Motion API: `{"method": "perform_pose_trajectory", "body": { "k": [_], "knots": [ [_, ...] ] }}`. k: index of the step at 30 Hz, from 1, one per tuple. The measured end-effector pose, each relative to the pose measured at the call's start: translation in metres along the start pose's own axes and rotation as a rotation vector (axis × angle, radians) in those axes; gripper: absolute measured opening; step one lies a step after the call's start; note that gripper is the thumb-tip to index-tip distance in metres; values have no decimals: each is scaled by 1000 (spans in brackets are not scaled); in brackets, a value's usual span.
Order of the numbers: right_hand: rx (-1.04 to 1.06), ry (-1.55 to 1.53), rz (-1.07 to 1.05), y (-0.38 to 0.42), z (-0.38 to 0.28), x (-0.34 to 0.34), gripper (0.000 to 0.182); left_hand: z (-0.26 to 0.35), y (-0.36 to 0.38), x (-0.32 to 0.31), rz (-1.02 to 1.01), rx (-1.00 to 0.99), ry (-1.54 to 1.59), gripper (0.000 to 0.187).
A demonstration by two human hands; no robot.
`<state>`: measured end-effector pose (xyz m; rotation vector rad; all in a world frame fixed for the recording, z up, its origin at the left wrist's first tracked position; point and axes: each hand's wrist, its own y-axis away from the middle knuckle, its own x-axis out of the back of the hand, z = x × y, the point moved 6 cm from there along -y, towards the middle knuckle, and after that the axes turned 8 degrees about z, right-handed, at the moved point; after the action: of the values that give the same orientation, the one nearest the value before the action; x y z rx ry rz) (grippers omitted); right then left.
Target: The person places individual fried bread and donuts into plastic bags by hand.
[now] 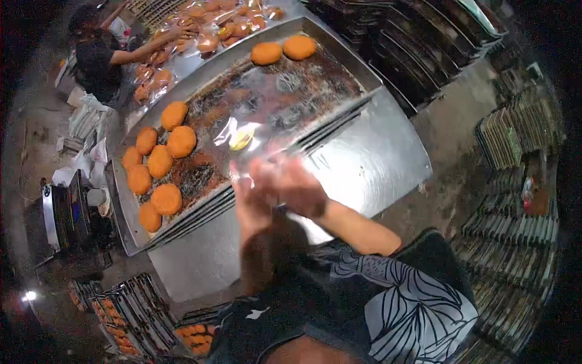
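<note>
Over the near edge of a large, dark-stained metal tray (134,227), my left hand (251,188) and my right hand (300,188) are close together, both smeared by motion. Just beyond the fingers is a clear plastic bag (242,134) with a yellow mark on it. Whether either hand grips the bag cannot be made out. Several round orange-brown buns (160,161) lie at the tray's left end. Two more buns (300,47) sit at its far right corner.
A co-worker (97,54) reaches over bagged buns (227,30) beyond the tray. Stacked dark trays (418,42) stand at the back right, racks (515,130) at the right. A shiny metal surface (388,151) borders the tray; loaded trays (121,321) lie lower left.
</note>
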<state>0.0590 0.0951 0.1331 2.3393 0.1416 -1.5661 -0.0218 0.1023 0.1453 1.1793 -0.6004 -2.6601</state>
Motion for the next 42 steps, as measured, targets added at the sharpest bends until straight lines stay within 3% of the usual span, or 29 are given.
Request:
{"method": "perform_pose_trajectory", "body": {
  "k": [1, 2, 4, 5, 6, 7, 8, 9, 12, 14, 15, 17, 18, 20, 21, 22, 23, 26, 28, 30, 31, 33, 35, 36, 37, 39, 40, 41, 42],
  "knots": [
    [-209, 162, 95, -7, 23, 14, 55, 13, 1, 7, -90, 279, -24, 30],
    [-216, 266, 13, -2, 9, -23, 43, 19, -12, 20, -88, 265, -8, 30],
    [426, 1571, -355, -54, -43, -32, 26, 50, -36, 40, -232, -336, -229, 27],
    [821, 2092, 60, -128, -134, -37, 22, 76, -13, 44, 235, -738, -462, 23],
    [1045, 2071, 347, -167, -193, -15, 20, 80, -27, 68, 102, -521, -51, 22],
    [795, 2430, 585, -213, -243, 6, 29, 83, -37, 87, -37, -291, 343, 22],
    [725, 2362, 914, -214, -264, 27, 49, 87, -31, 95, -22, -304, 342, 22],
    [519, 2424, 582, -244, -272, 55, 57, 86, -23, 106, 47, -281, 357, 23],
    [443, 2591, 666, -243, -215, 71, 60, 100, -16, 124, 92, -274, 390, 24],
    [616, 2832, 397, -217, -160, 33, 59, 104, -13, 129, 0, -235, 501, 23],
    [598, 2839, 379, -219, -155, 29, 59, 108, -14, 124, 17, -233, 507, 23],
    [571, 2350, -151, -213, -124, 25, 62, 111, -9, 111, -44, -219, 500, 22],
    [544, 2353, -152, -200, -112, 18, 62, 110, -6, 113, -26, -209, 504, 22],
    [350, 1957, 252, -175, -106, 3, 64, 118, -7, 111, -45, -227, 551, 23],
    [552, 1879, 102, -134, -87, -26, 69, 118, -8, 114, -52, -212, 553, 23],
    [1051, 1853, -22, -88, -68, -48, 73, 118, -11, 122, -17, -258, 574, 24],
    [1267, 1928, 5, -38, -42, -73, 79, 116, -13, 127, 20, -306, 591, 25],
    [1489, 1932, -369, 27, 14, -102, 71, 85, -4, 104, 46, -357, 440, 36],
    [1386, 1884, -212, 34, 13, -113, 67, 66, 9, 86, 87, -419, 258, 50],
    [1266, 1874, -101, 55, 15, -103, 67, 59, 22, 67, 9, -311, 263, 49],
    [1323, 1837, -119, 68, 23, -95, 70, 56, 27, 58, -65, -242, 282, 49],
    [1390, 1796, -138, 72, 28, -86, 74, 45, 43, 43, -183, -391, 140, 55],
    [1418, 1609, 118, 65, 21, -78, 79, 21, 33, 45, -142, -340, -79, 61],
    [1415, 1642, 157, 62, 17, -83, 80, 9, 27, 51, -107, -173, -112, 65],
    [1410, 1638, 141, 62, 18, -80, 80, 10, 27, 55, -98, -182, -108, 65],
    [1300, 1259, -15, 62, 21, -66, 80, 24, 34, 42, -73, -98, 156, 66],
    [1164, 1375, -154, 67, 22, -58, 96, 23, 31, 44, -71, -111, 158, 66],
    [1157, 1371, -167, 69, 18, -56, 96, 9, 29, 48, -116, -35, 71, 60],
    [1107, 1301, 157, 68, 4, -42, 80, -7, 28, 55, -154, 45, -16, 54]
  ]
}}
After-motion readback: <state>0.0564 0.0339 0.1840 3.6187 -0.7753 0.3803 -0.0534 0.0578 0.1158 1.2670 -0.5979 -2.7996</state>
